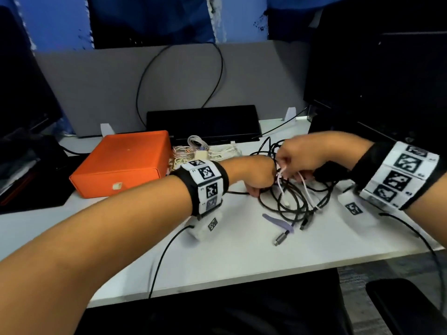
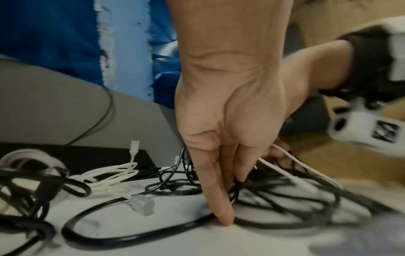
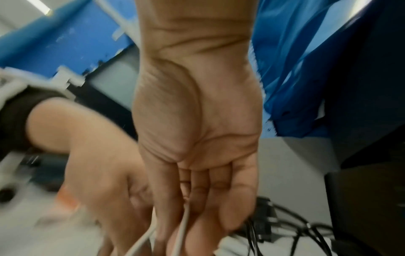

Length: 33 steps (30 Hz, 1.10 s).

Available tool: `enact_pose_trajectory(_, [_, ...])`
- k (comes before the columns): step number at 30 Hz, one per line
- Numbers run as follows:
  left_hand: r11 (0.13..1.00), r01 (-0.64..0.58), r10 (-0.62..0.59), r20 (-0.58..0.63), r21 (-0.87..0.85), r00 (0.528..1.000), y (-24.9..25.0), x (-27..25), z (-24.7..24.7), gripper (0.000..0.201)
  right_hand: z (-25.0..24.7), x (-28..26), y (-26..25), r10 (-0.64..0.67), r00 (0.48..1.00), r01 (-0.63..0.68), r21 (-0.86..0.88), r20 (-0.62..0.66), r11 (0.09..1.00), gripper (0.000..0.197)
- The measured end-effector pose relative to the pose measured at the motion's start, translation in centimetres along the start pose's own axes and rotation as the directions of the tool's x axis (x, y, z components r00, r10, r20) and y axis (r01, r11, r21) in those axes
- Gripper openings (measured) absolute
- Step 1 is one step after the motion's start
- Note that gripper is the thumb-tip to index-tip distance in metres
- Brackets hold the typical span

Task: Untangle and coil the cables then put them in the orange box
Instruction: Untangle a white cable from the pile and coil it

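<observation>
Centre right: black-and-white cable tangle (image 1: 290, 204) is unsorted. Left hand (image 1: 256, 175) presses black cable (image 2: 131, 232); right hand (image 1: 300, 158) pinches white cable (image 3: 182, 228). Coiled cables (image 1: 193, 151) lie beside closed orange box (image 1: 121, 160).

Orange box (image 1: 121, 163) sits flat and closed on the white desk (image 1: 242, 257), left of centre, toward the back edge. Just right of it, pale cables (image 1: 193, 151) already lie in coiled bundles. Mid-desk, the black cables (image 1: 294, 206) sprawl in a loose tangle of loops. A white cable (image 1: 305, 189) threads through them, its top pinched in the right hand (image 1: 297, 158).
</observation>
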State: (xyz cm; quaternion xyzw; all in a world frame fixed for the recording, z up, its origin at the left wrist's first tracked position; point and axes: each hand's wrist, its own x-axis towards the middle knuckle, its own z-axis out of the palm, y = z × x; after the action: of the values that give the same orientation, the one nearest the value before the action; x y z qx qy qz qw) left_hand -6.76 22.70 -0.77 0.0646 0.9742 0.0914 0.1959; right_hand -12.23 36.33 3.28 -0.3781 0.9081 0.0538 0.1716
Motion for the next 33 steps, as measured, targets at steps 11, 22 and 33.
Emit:
enact_pose_trajectory(11, [0.834,-0.355,0.135,-0.468,-0.422,0.873,-0.9,-5.5,-8.0,0.021,-7.1,-3.7,0.2,0.038,0.825,0.089,0.197,-0.563,0.976,0.021])
enact_pose_trajectory(22, [0.777,-0.415,-0.303,-0.859,-0.474,0.413,-10.2,-13.1,-14.0,0.031,-5.0,-1.5,6.1,0.250,0.777,-0.102,0.276,-0.578,0.956,0.023])
enact_pose_trajectory(33, [0.473,-0.401,-0.258,-0.559,-0.785,0.788,-11.5,-14.1,-4.3,0.027,-2.9,-0.9,-8.2,-0.134,0.874,0.320,0.347,-0.467,0.882,0.066])
